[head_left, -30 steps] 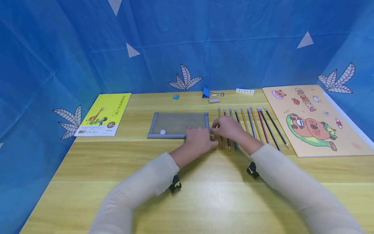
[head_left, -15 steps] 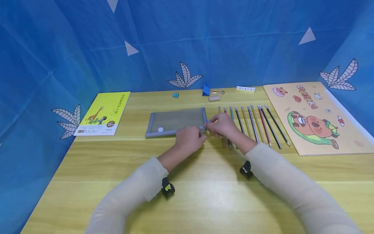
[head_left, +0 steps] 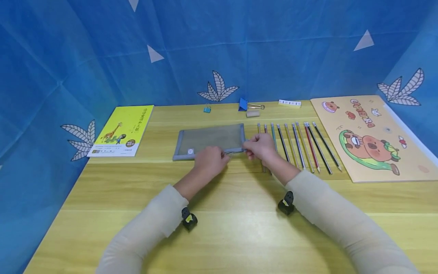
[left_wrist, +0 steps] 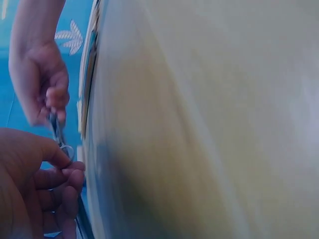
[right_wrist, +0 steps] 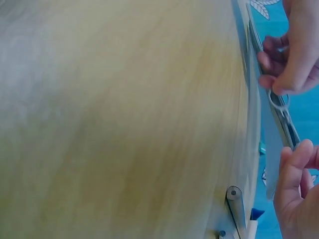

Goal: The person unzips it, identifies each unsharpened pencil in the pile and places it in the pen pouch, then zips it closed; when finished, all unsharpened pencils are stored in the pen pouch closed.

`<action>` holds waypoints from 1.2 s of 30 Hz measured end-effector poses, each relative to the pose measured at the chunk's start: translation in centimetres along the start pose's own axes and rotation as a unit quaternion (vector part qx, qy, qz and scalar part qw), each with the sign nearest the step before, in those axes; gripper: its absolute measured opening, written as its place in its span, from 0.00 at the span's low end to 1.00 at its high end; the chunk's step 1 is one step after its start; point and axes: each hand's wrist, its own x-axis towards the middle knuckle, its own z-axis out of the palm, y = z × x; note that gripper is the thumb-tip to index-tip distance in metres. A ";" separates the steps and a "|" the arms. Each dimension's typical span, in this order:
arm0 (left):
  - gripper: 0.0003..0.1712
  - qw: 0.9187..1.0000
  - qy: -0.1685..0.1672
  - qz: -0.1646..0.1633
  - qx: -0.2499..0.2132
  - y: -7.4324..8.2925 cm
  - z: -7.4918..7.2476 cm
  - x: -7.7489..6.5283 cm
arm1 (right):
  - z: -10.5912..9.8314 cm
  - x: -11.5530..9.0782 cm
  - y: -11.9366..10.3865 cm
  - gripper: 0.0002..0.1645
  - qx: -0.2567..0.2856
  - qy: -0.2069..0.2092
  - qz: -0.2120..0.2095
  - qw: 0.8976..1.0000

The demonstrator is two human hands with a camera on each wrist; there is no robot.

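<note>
A grey mesh zipper pouch (head_left: 215, 137) with a small white label lies on the table, its near right corner raised a little. My left hand (head_left: 209, 161) is at the pouch's near edge and pinches the zipper pull, whose pale ring (right_wrist: 286, 103) shows beside the thumb in the right wrist view. With thumb and finger my right hand (head_left: 261, 147) pinches the near right corner of the pouch. The zipper is partly open between the hands in the right wrist view. Several pencils (head_left: 301, 146) lie in a row to the right, some partly behind my right hand.
A yellow book (head_left: 123, 129) lies at the left, and a capybara picture pad (head_left: 373, 144) at the right. Along the back are a small teal binder clip (head_left: 207, 109), a blue binder clip (head_left: 243, 104), a grey-brown cylinder (head_left: 253, 113) and a white strip (head_left: 289, 103). Blue cloth hangs behind.
My left hand has moved left along the pouch's near edge with the zipper pull. My right hand has come onto the pouch's corner and stays there. The pouch's right side has risen slightly.
</note>
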 end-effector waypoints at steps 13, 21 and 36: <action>0.24 0.992 -0.009 -0.109 0.060 -8.2 -2.6 -1.4 | -1.6 0.4 -0.3 0.05 0.028 0.005 0.020 0.999; 0.24 0.988 -0.006 -0.148 0.052 -12.1 -4.4 -3.1 | -2.3 0.5 -0.5 0.04 0.033 0.004 0.023 0.999; 0.16 0.987 -0.091 -0.093 0.091 -11.6 -5.7 -3.0 | -2.7 0.8 0.4 0.10 0.136 -0.064 0.089 0.985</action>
